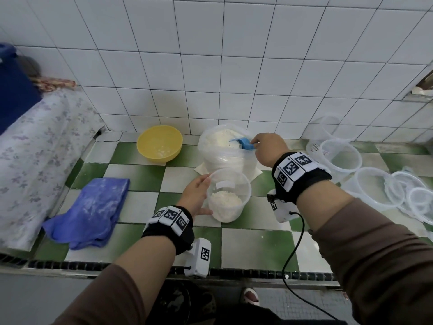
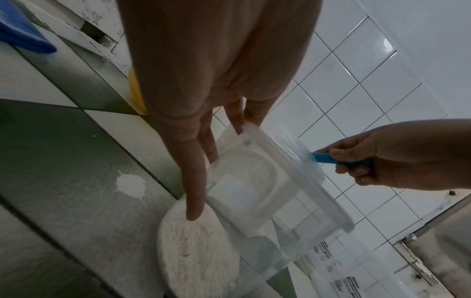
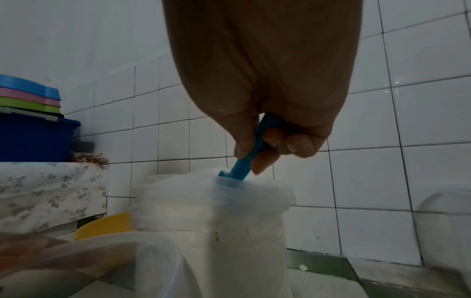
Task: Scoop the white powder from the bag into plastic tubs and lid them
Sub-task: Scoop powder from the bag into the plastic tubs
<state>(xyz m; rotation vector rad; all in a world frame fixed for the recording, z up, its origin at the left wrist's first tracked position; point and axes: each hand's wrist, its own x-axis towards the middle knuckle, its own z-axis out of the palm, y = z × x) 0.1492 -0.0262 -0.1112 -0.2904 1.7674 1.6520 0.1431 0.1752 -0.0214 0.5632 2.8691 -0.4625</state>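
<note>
One tub point(image 1: 228, 195) stood roughly a third full of powder on the desk point(image 1: 255, 247), steadied by the left hand point(image 1: 195, 195). Right hand point(image 1: 269, 146) gripped the scoop point(image 1: 243, 143) inside the bag point(image 1: 222, 148); empty tubs point(image 1: 339, 156) and lids point(image 1: 407, 191) waited unlidded.

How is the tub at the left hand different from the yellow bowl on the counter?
The tub is clear plastic with upright walls; the yellow bowl is opaque, wider and shallower. The tub holds a good layer of white powder; the bowl has only small traces. The left hand holds the tub; nothing touches the bowl. Both are round, lidless and upright on the tiled counter.
</note>
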